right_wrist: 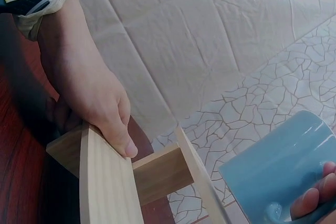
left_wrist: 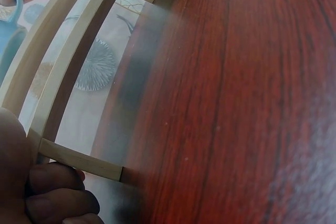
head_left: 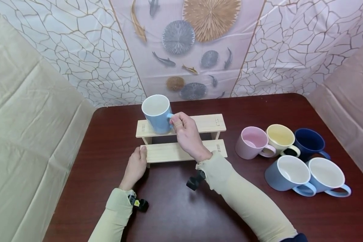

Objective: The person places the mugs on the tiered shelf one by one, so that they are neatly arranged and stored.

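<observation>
My right hand [head_left: 189, 136] pinches the handle of a light blue mug [head_left: 159, 117], white inside, which is upright over the left end of the upper step of a two-step wooden rack [head_left: 169, 153]. In the right wrist view a narrow gap shows between the base of the mug [right_wrist: 278, 166] and the upper board. The left hand [head_left: 136, 166] grips the left end of the lower step. Its thumb lies on top of the board and its fingers curl beneath, seen in the left wrist view beside the wooden leg [left_wrist: 84, 161].
On the right of the dark red table [head_left: 169, 208] several mugs stand close together: pink [head_left: 245, 144], yellow [head_left: 278, 137], dark blue [head_left: 308, 144], grey-blue [head_left: 278, 176] and light blue [head_left: 323, 174]. A patterned cloth [head_left: 187, 67] hangs behind the rack.
</observation>
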`<state>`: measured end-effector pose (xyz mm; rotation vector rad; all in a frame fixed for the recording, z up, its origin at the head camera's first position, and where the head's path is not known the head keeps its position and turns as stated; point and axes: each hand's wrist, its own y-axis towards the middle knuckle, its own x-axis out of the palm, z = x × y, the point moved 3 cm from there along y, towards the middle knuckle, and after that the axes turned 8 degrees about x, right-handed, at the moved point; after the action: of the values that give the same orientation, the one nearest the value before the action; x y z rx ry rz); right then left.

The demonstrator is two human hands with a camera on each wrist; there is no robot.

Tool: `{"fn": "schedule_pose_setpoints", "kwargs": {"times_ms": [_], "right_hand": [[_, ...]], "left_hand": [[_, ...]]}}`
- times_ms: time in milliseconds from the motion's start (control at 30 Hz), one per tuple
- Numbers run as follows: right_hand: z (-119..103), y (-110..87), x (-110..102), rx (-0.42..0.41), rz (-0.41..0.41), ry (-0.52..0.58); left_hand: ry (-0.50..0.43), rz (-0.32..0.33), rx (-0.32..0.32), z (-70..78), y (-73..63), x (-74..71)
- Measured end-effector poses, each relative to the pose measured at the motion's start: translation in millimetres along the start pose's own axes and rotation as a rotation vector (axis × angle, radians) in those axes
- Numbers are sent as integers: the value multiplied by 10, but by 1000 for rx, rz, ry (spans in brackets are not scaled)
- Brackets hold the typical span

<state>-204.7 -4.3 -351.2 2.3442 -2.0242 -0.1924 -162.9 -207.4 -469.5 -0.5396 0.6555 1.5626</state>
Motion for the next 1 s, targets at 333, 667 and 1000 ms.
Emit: {"fn": "schedule_pose_setpoints", "kwargs": {"times_ms": [333,667,1000], "right_hand": [[-44,-9,62,28,-2,9],[-108,-71,119,45,-16,-9],[99,29,184,15,7,7]], "left_hand": [[0,-4,2,6,32,7],[-11,-14,-5,4,1,19],[-9,-9,-3,-17,12,5]]}}
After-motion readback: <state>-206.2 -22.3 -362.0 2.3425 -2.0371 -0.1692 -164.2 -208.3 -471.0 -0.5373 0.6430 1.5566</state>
